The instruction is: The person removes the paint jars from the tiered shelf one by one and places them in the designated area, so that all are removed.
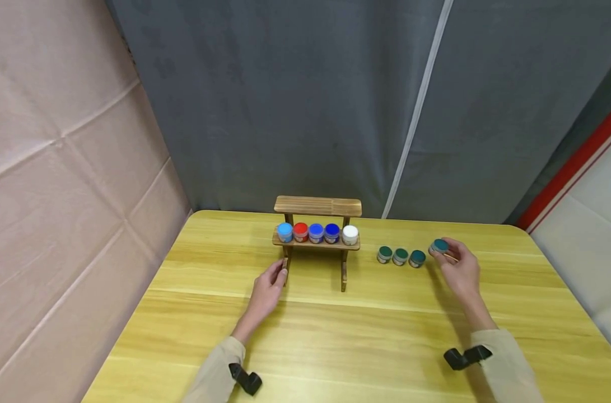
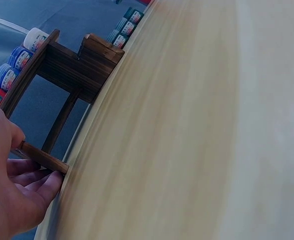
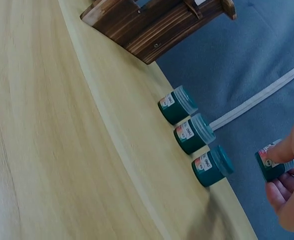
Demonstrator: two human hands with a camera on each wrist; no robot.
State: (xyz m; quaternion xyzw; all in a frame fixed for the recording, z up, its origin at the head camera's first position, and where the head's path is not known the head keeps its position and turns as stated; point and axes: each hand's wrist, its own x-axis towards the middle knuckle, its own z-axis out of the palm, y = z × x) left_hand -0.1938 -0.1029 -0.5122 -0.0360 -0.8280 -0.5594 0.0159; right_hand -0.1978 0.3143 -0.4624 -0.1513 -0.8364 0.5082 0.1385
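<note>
Pinching a teal-lidded jar (image 1: 438, 246) between thumb and fingers of the right hand (image 1: 461, 274), held it lid upward, apparently lifted clear of the tabletop (image 1: 335, 347), just right of three green jars (image 1: 400, 257) in a short row. With the left hand (image 1: 266, 288), gripped the left foot (image 2: 46, 159) of the wooden stand (image 1: 317, 205), thumb on one side and fingers curled round the other. Could not tell the firmness of that grip. Found on the lower shelf (image 1: 316, 247), from left to right, a light blue jar (image 1: 285, 232), a red jar (image 1: 301, 232), a violet-blue jar (image 1: 316, 233), a dark blue jar (image 1: 332, 233) and a white jar (image 1: 350, 235). Judged best to pinch the held jar by its body rather than by the lid, in case of a loose cap, and to hold the wrist level against tipping. Needed moderate force: enough to prevent slipping, too little to twist the jar. Called for care beside the nearest green jar, close enough to be knocked by a stray knuckle. Seemed wise to brace the stand lightly, without tugging the foot, for fear of rocking the loaded shelf.
</note>
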